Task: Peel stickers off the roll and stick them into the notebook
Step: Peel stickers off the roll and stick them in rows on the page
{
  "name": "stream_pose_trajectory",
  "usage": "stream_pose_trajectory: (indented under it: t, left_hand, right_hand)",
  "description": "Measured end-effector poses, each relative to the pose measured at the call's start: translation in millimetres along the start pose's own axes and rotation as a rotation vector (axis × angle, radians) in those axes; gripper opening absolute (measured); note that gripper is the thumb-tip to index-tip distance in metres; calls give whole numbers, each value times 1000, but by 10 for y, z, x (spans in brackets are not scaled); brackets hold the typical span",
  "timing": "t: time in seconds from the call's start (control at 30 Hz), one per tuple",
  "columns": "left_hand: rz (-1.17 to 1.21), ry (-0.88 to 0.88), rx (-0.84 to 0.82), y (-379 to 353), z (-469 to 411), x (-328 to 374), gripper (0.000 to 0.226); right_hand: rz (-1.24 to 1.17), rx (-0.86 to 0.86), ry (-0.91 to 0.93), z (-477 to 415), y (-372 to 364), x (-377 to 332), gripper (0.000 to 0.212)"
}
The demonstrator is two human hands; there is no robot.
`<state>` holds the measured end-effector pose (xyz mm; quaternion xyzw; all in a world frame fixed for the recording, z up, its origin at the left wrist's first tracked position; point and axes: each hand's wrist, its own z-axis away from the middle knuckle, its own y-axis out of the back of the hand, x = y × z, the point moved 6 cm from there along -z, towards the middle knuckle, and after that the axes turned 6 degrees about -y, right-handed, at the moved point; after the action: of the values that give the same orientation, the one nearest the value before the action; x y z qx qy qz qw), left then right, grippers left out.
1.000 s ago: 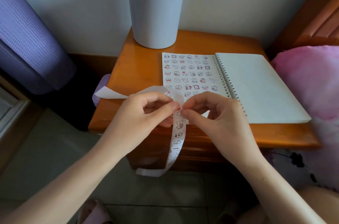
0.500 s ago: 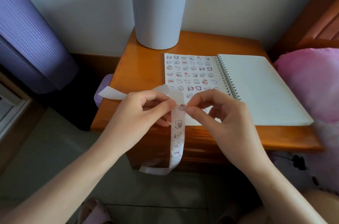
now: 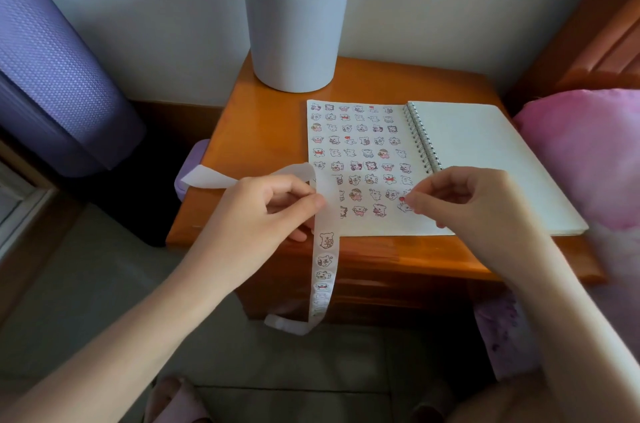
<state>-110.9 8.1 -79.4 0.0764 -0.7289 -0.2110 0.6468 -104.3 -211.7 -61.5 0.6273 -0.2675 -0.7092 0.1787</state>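
An open spiral notebook (image 3: 485,159) lies on the wooden nightstand, its left page covered with rows of small bear stickers. My left hand (image 3: 263,211) pinches the white sticker strip (image 3: 323,259), which hangs down over the table's front edge with several stickers on it; its bare end curls off to the left. My right hand (image 3: 464,200) holds one small peeled sticker (image 3: 404,206) by thumb and forefinger, at the lower right of the stickered page. I cannot tell if the sticker touches the paper.
A grey bucket (image 3: 294,27) stands at the back of the nightstand (image 3: 263,131). A purple box (image 3: 192,173) sits off its left edge, a purple rolled mat (image 3: 52,58) farther left. A pink pillow (image 3: 585,152) lies right. Slippers (image 3: 173,402) rest on the floor.
My right hand has pulled a sticker off the strip and carried it right, over the notebook's left page. My left hand stays on the strip.
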Motion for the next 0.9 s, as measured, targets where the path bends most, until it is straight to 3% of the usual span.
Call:
stream_pose_trajectory:
  t: [0.9]
  left_hand:
    - [-40, 1, -1, -1, -17, -24, 9]
  right_hand:
    - [154, 50, -1, -5, -76, 15, 7]
